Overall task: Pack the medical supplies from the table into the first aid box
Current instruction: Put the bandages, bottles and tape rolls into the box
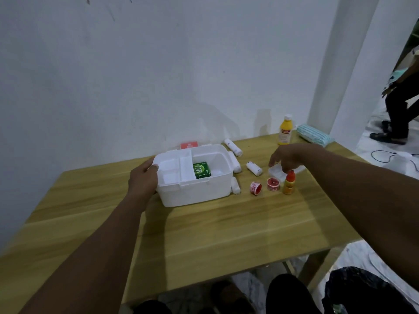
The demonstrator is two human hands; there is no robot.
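Observation:
The white first aid box (pixel 195 191) stands open on the wooden table (pixel 215 227), a green packet (pixel 201 170) lying inside it beside a white tray insert. My left hand (pixel 142 177) grips the box's left end. My right hand (pixel 288 156) hovers with fingers apart over a small orange dropper bottle (pixel 288 183) and a flat white case (pixel 277 172), holding nothing. Two small red tape rolls (pixel 255 188) (pixel 273 183) lie near the bottle. White bandage rolls (pixel 254 168) (pixel 233 147) (pixel 235 189) lie around the box's right side.
A tall yellow bottle (pixel 285 130) and a blue-white wrapped pack (pixel 315 134) stand at the table's far right, close to the white wall. Another person's legs (pixel 396 114) are on the floor at the right. A cable lies on the floor there.

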